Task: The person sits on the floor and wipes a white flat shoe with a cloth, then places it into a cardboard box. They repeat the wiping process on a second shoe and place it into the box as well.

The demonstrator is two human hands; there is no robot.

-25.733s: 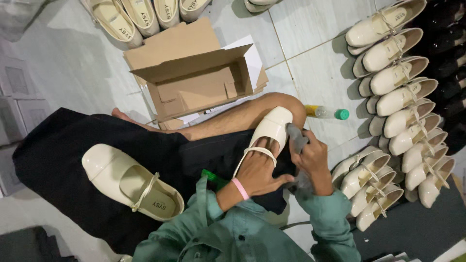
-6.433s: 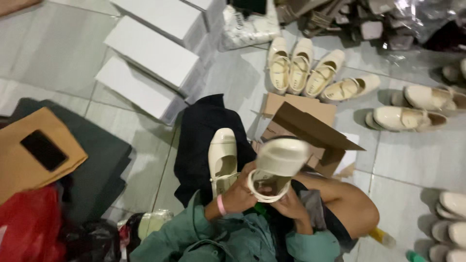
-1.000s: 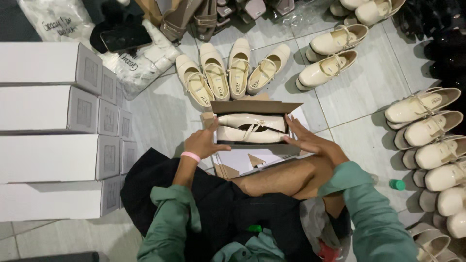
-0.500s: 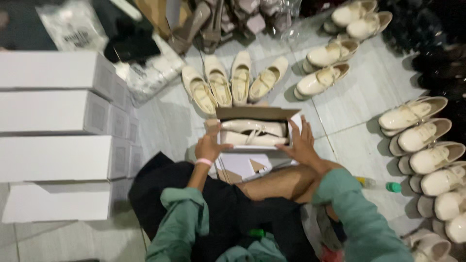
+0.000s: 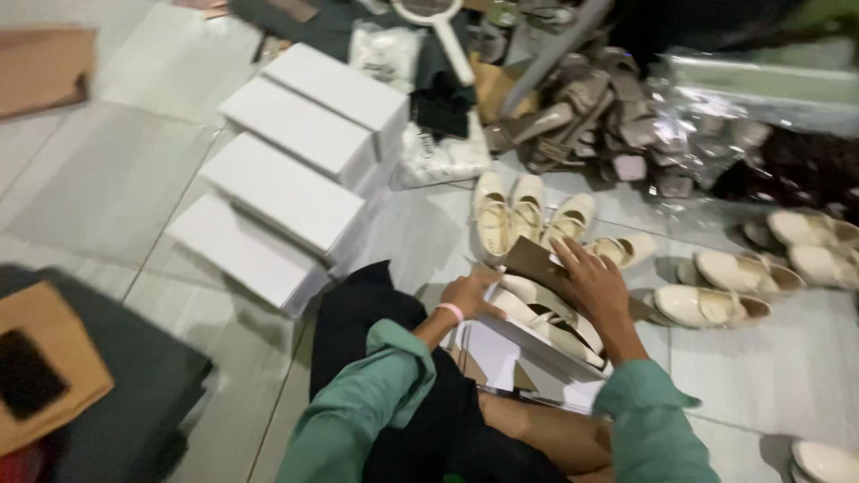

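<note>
Cream shoes [image 5: 546, 317], a pair, lying side by side in an open cardboard box [image 5: 528, 353] on the tiled floor [image 5: 116, 188], just ahead of the crossed legs. Pale, glossy uppers with thin straps; details blurred by camera motion. Left hand [image 5: 470, 293], pink band at the wrist, curled against the box's near-left edge beside the toe of one shoe; whether gripping or merely pressing, cannot tell. Right hand [image 5: 595, 284] spread flat, fingers released, resting on the brown flap [image 5: 537, 264] at the far side of the box. To do this well, as a judgement: steady the box with the left, keep both shoes flat and nested heel to toe so the straps do not snag, then bring the flap down evenly without crushing the uppers. Further out: more cream shoes in a row [image 5: 528, 215] just beyond the box, others [image 5: 716, 300] to the right along the floor. White boxes [image 5: 286, 170] lined up toward the left, well apart from the hands. Grey heeled shoes [image 5: 591, 112] piled at the far edge beside clear plastic bags [image 5: 743, 98]. Dark cushion [image 5: 116, 394] with a brown cardboard piece [image 5: 45, 367] at the near-left corner.
</note>
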